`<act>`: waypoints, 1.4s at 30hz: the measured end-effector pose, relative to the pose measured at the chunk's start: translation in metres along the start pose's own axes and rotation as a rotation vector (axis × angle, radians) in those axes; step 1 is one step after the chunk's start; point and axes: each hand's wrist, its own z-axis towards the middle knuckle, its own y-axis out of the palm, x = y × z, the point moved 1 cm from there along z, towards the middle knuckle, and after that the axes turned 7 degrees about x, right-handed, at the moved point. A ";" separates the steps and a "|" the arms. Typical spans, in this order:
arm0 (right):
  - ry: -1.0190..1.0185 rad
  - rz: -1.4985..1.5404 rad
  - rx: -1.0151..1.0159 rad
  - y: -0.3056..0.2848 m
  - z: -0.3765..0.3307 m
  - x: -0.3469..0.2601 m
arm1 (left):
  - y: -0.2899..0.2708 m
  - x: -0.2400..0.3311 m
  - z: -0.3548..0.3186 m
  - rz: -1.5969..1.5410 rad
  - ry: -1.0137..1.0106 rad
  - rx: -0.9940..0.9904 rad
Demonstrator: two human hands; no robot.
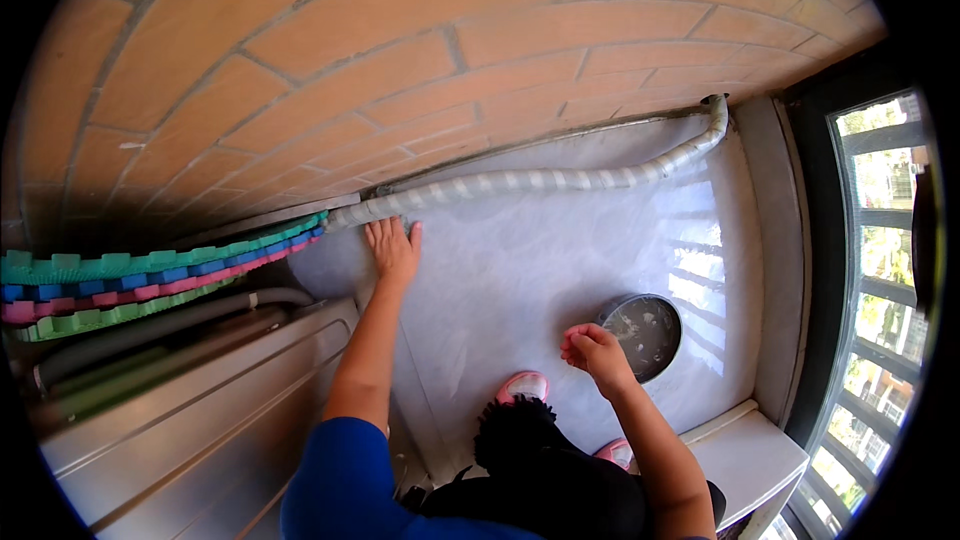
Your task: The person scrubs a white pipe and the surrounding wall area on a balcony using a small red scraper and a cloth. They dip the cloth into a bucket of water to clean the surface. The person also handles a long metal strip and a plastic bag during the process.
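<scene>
My left hand (393,248) lies with its fingers stretched out on the smooth grey floor (480,280), its fingertips close to a long pipe (500,183) wrapped in pale, banded covering. Whether the fingertips touch the pipe I cannot tell. My right hand (597,353) hovers at the left rim of a round dark bucket (665,332). Its fingers are curled together, and anything inside them is too small or hidden to make out. Inside the bucket is a greyish, murky surface with pale flecks.
An orange brick wall (400,60) rises behind the pipe. Stacked foam mats (150,275) in green, blue and pink stand at the left, above a large pale ribbed casing (220,390). At right are a slatted window (880,240) and a white bench-like ledge (745,460). My pink-edged shoes (523,386) are below.
</scene>
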 end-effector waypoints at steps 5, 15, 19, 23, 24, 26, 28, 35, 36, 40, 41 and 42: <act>-0.013 0.005 -0.019 0.007 -0.007 -0.006 | 0.000 0.013 -0.024 0.128 -0.234 0.134; -0.018 -0.011 -0.011 0.005 -0.012 -0.007 | 0.029 0.013 0.011 0.065 -0.313 0.119; -0.004 -0.007 -0.027 0.008 -0.017 -0.008 | 0.056 0.052 0.029 0.079 -0.282 0.309; -0.026 0.003 -0.020 0.007 -0.018 -0.013 | 0.059 0.088 0.041 -0.067 -0.321 0.325; -0.023 0.007 -0.021 0.006 -0.017 -0.014 | 0.057 0.095 0.042 -0.107 -0.337 0.319; -0.018 0.015 -0.024 0.006 -0.018 -0.016 | 0.062 0.106 0.046 -0.108 -0.349 0.327; -0.019 0.021 -0.024 0.008 -0.020 -0.022 | 0.063 0.122 0.047 -0.129 -0.343 0.334; -0.074 0.002 0.011 -0.011 -0.021 -0.047 | 0.050 0.235 0.046 -0.193 -0.144 0.215; -0.086 -0.016 0.018 -0.013 -0.024 -0.053 | 0.051 0.247 0.046 -0.182 -0.133 0.209; -0.166 -0.050 0.080 -0.042 -0.028 -0.074 | 0.062 0.253 0.049 -0.213 -0.095 0.260; -0.148 0.004 0.103 -0.050 -0.026 -0.075 | 0.064 0.256 0.047 -0.207 -0.039 0.240; -0.144 0.025 0.133 -0.055 -0.025 -0.079 | 0.065 0.260 0.047 -0.202 0.013 0.224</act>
